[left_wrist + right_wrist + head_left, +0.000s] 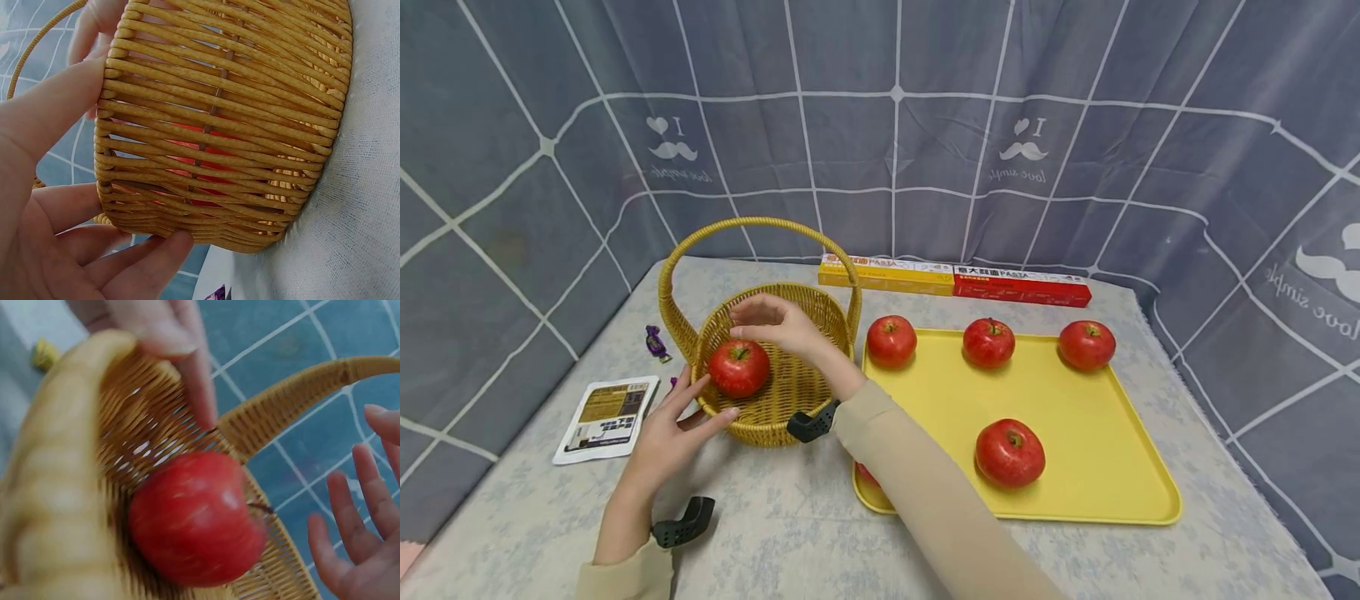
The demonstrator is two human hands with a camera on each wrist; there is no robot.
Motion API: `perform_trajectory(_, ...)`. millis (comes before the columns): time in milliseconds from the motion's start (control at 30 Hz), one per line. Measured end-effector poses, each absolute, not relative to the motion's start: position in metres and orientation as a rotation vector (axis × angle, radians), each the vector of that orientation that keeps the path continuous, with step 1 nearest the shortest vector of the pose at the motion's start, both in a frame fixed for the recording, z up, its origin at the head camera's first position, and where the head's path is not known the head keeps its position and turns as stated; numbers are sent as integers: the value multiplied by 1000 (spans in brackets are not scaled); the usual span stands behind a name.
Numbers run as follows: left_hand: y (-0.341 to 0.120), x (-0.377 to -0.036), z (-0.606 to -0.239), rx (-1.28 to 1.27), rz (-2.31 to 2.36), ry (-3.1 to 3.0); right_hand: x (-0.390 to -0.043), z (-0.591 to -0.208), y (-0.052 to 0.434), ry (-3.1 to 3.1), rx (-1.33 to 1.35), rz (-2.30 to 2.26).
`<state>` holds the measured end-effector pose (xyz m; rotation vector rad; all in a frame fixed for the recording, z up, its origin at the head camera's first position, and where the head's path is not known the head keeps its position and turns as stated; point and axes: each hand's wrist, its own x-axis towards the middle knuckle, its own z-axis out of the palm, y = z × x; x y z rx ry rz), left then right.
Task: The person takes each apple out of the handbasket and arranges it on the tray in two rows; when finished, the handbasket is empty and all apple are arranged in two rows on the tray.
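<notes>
Apples were being moved from the yellow tray [1150,492] into the wicker basket [790,400], as far as I could judge, and this moment looked like the end of one placing: one apple in the basket [739,367] lay on the woven bottom, at the near left side. The right hand [772,323] hovered just above and beside this apple, with fingers loosely spread and only a little bent; it held nothing, and from the wrist view I could not tell if a fingertip touched the fruit. The left hand [673,429] was open too, with straight fingers, the thumb [53,109] and fingertips resting against the outer wall of the basket on its near left side, it seemed to keep the basket from sliding. Four apples stood in plain sight on the tray: three in a row along the far edge [892,340] [988,342] [1087,345] and one nearer [1010,452], with a bit of red showing under the right sleeve at the tray's near left corner. The next move, in my judgement, called for the right hand to rise clear of the basket handle [752,225] and go right toward the tray, while the left hand steadied the basket on the worktop [820,542].
</notes>
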<state>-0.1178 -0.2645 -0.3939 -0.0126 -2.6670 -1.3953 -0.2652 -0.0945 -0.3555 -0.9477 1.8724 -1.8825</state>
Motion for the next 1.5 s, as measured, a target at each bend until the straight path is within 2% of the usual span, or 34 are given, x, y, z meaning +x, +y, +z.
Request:
perform_trajectory(367, -266, -119, -392, -14, -1368, -2694, -267, -369, -99, 2131, -967, -1434)
perform_trajectory(967, -267, -119, -395, 3, -1392, -2687, -264, -380, -104, 2250, -1023, -1123)
perform_trajectory(1500, -264, -119, -395, -2, -1354, -2695, -262, -378, -99, 2144, -1005, -1138)
